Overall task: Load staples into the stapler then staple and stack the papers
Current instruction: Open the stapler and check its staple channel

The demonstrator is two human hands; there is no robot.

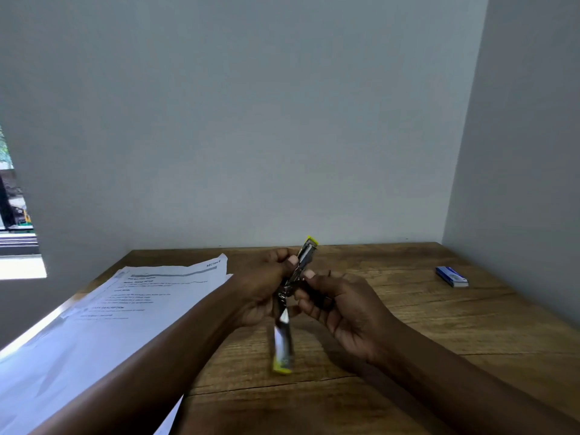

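- Stapler (290, 296) held above the bench (408, 324), swung open, yellow tips at both ends.
- Left hand (266, 287) fingers pinch the upper arm; right hand (342, 306) fingers curl by the hinge, grip unclear.
- Staple box (452, 276) sits well apart, far right; papers (125, 309) lie left.
- Likely step: loading. Keep the channel facing up, steady one half, fetch a strip, seat it flat before closing.

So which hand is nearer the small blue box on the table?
Right. The right hand holds the opened stapler mid-table, with the blue box further out on its side. The left hand is on the stapler's other side, by the papers.
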